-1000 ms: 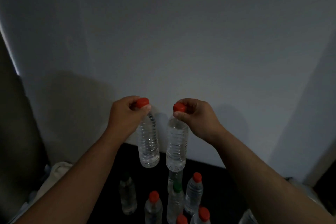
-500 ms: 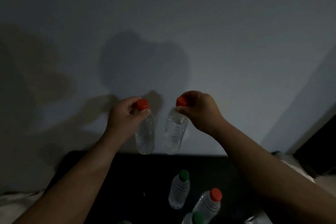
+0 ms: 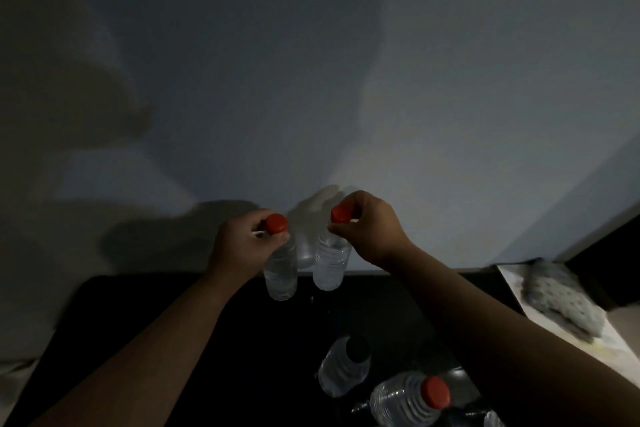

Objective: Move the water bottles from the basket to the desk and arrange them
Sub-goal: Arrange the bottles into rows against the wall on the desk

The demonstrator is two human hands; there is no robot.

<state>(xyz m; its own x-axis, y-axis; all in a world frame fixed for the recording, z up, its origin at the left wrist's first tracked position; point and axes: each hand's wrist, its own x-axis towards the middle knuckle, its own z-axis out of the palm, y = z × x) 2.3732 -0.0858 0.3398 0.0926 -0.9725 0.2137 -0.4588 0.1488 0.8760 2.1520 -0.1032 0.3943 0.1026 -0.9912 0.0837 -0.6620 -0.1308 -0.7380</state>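
Your left hand [image 3: 242, 246] and right hand [image 3: 372, 230] are each pinching a clear red-capped plastic bottle, left one [image 3: 281, 269] and right one [image 3: 330, 262], hanging below your curled fingers.

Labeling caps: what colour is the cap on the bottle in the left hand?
Red cap, clearest in the head view.

Reds against clear, black and grey.
Near centre, left bottle [image 3: 282, 274] and right bottle [image 3: 330, 263]: clear, ribbed in fine rings, each capped bright red. Toward 5 o'clock, dark-capped bottle [image 3: 341, 374] and red-capped bottle [image 3: 401, 404], equally clear and ribbed. Matte black desk [image 3: 270, 357] beneath; plain bluish-grey wall [image 3: 381, 80] at 12 o'clock; grey cloth [image 3: 561, 298] with dark speckles at 4 o'clock.
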